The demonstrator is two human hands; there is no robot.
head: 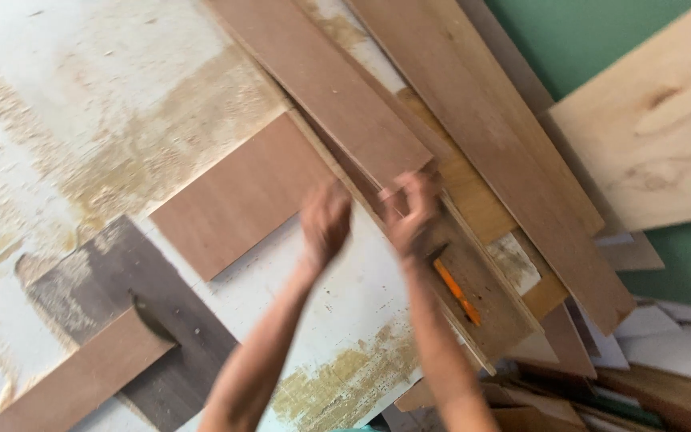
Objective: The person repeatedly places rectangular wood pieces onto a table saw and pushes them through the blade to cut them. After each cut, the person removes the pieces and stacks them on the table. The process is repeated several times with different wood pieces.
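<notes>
In the head view, the right hand (411, 214), blurred, curls its fingers around the near end of a long brown plywood strip (321, 84) at frame centre, while the left hand (324, 222) hovers just beside it, apparently empty, though blur hides how wide it is. The strip's long axis runs from centre toward the upper left, over a dusty white table (57, 96), near an orange pencil (457, 292). It looks thin, light, stiff but slightly springy, best gripped by its long edges with 2 hands.

Reddish-brown plywood strips (321, 80), orange pencil (457, 292), green wall (585, 32).
</notes>
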